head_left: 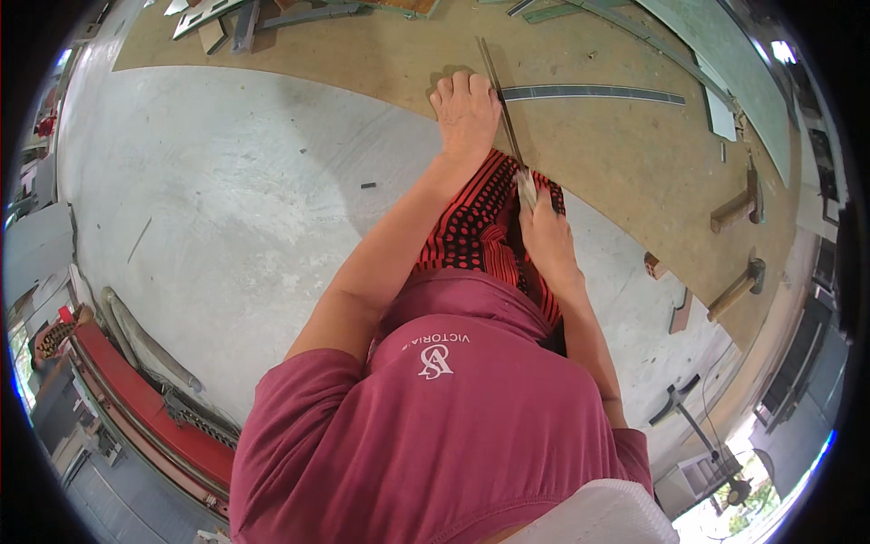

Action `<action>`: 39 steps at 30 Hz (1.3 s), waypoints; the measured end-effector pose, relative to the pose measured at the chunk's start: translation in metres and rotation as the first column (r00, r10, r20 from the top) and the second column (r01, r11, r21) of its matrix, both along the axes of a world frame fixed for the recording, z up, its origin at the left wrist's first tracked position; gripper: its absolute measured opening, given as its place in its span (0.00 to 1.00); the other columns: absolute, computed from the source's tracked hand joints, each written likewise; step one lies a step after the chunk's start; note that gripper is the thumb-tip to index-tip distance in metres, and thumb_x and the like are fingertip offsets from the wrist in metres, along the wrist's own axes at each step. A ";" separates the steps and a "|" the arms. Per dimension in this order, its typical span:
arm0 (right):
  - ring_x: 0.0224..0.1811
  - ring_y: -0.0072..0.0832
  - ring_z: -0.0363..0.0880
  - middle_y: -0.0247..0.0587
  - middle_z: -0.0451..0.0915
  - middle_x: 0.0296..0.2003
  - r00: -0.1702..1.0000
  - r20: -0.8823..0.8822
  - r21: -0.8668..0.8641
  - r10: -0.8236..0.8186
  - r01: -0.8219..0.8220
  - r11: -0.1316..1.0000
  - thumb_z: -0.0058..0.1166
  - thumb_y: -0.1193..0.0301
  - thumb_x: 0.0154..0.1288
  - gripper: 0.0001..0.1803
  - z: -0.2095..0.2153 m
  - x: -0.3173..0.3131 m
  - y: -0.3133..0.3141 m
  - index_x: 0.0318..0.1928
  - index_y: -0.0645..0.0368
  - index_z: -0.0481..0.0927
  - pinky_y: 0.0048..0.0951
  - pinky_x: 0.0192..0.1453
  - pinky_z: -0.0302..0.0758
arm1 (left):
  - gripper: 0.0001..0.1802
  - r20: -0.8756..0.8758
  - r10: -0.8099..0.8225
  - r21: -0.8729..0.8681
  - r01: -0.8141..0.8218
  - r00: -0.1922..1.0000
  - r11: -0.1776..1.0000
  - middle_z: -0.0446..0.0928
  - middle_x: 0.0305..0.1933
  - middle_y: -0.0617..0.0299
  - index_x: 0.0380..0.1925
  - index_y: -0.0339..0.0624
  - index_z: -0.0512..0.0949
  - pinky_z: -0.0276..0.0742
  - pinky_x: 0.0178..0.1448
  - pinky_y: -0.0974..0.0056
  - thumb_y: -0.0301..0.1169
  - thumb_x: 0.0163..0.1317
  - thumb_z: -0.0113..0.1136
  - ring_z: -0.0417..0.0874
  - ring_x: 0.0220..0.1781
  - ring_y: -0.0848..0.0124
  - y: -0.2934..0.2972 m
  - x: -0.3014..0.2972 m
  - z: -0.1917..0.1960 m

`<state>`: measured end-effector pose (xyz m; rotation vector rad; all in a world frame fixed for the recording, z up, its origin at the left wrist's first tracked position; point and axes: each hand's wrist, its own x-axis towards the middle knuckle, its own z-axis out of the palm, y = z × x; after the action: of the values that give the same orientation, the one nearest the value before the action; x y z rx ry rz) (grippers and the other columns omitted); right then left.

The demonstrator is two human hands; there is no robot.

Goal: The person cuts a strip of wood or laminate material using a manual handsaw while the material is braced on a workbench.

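Note:
My right hand is closed around the pale handle of a handsaw, whose long thin blade is seen nearly edge-on and points away from me. Close to the board's near edge, my left hand presses down with bent fingers at the left end of a dark, narrow strip. The blade crosses that strip right beside my left fingers. From there the strip runs off to the right, lying on the brown work board. My left palm and fingertips hide the strip's left end.
Two hammer-like tools with wooden handles lie on the board's right side. Offcuts and strips are piled at the far left. A pale green panel borders the far right. Small scraps dot the grey floor; a red machine stands lower left.

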<state>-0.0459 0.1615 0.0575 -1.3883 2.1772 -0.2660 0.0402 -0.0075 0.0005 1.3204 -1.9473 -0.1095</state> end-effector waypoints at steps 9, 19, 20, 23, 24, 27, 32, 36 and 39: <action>0.32 0.61 0.78 0.66 0.78 0.25 0.999 0.020 0.149 -0.025 0.022 0.989 0.44 0.62 0.69 0.15 0.004 0.001 0.043 0.46 0.63 0.65 0.59 0.39 0.73 | 0.10 0.001 -0.003 -0.009 0.003 1.000 1.000 0.71 0.36 0.57 0.31 0.45 0.70 0.63 0.44 0.51 0.29 0.51 0.61 0.70 0.41 0.54 -0.002 0.003 -0.002; 0.34 0.63 0.77 0.66 0.78 0.27 0.999 0.047 0.008 -0.004 0.004 1.000 0.43 0.61 0.70 0.15 0.001 -0.003 0.006 0.45 0.62 0.66 0.60 0.39 0.72 | 0.09 -0.001 0.009 -0.008 -0.009 1.000 1.000 0.72 0.36 0.57 0.31 0.45 0.71 0.65 0.44 0.51 0.29 0.52 0.61 0.71 0.41 0.54 -0.001 0.000 -0.003; 0.34 0.63 0.77 0.66 0.78 0.27 0.999 0.047 0.012 -0.004 0.004 1.000 0.43 0.61 0.70 0.15 0.002 -0.003 0.017 0.45 0.62 0.66 0.60 0.39 0.72 | 0.09 -0.001 0.009 -0.004 -0.009 1.000 1.000 0.72 0.36 0.57 0.31 0.45 0.71 0.65 0.44 0.51 0.29 0.52 0.61 0.71 0.41 0.54 -0.001 0.001 -0.003; 0.34 0.63 0.77 0.66 0.78 0.28 0.998 0.047 0.122 -0.036 0.030 0.992 0.42 0.61 0.70 0.15 0.004 -0.003 0.052 0.46 0.61 0.65 0.60 0.39 0.72 | 0.08 0.003 0.017 0.000 -0.017 1.000 1.000 0.72 0.36 0.57 0.31 0.46 0.71 0.65 0.44 0.51 0.29 0.52 0.61 0.71 0.41 0.55 -0.002 0.000 -0.004; 0.34 0.63 0.77 0.66 0.78 0.28 0.998 0.050 0.143 -0.048 0.040 0.989 0.42 0.61 0.70 0.15 0.005 -0.003 0.061 0.46 0.60 0.65 0.60 0.39 0.72 | 0.08 -0.004 0.020 -0.015 -0.020 1.000 1.000 0.72 0.36 0.57 0.31 0.46 0.71 0.65 0.44 0.51 0.29 0.52 0.61 0.71 0.41 0.55 -0.003 0.001 -0.005; 0.34 0.63 0.77 0.66 0.78 0.28 0.996 0.067 0.148 -0.057 0.047 0.988 0.43 0.61 0.70 0.15 0.001 -0.005 0.065 0.46 0.60 0.65 0.61 0.39 0.72 | 0.09 -0.002 0.011 -0.028 -0.011 1.000 1.000 0.71 0.36 0.56 0.31 0.45 0.71 0.64 0.45 0.51 0.29 0.52 0.61 0.70 0.41 0.54 -0.003 0.002 -0.005; 0.37 0.67 0.75 0.70 0.77 0.34 0.998 0.070 0.076 -0.004 -0.002 0.997 0.43 0.61 0.70 0.21 0.002 -0.008 -0.005 0.54 0.65 0.65 0.61 0.43 0.70 | 0.08 0.007 0.019 -0.014 -0.019 1.000 1.000 0.72 0.35 0.57 0.30 0.46 0.72 0.65 0.44 0.51 0.29 0.51 0.61 0.71 0.41 0.54 -0.002 -0.001 -0.001; 0.42 0.68 0.74 0.71 0.77 0.38 1.000 0.022 -0.034 0.013 -0.013 0.999 0.42 0.62 0.70 0.21 -0.003 -0.004 -0.031 0.55 0.65 0.65 0.60 0.47 0.70 | 0.08 -0.015 0.015 -0.026 -0.016 1.000 1.000 0.72 0.35 0.58 0.30 0.47 0.72 0.64 0.43 0.51 0.29 0.51 0.61 0.71 0.41 0.55 -0.002 -0.006 -0.004; 0.42 0.67 0.74 0.71 0.77 0.38 0.995 0.093 0.089 -0.035 0.027 0.996 0.42 0.61 0.70 0.21 0.004 -0.004 -0.012 0.55 0.64 0.65 0.58 0.46 0.70 | 0.09 -0.026 0.033 -0.033 -0.034 0.999 0.999 0.72 0.35 0.58 0.30 0.47 0.72 0.64 0.43 0.51 0.28 0.50 0.62 0.71 0.40 0.55 -0.003 -0.002 -0.007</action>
<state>-0.0500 0.1492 0.0616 -1.2692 2.1083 -0.2398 0.0383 -0.0108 -0.0069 1.3236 -1.8969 -0.0770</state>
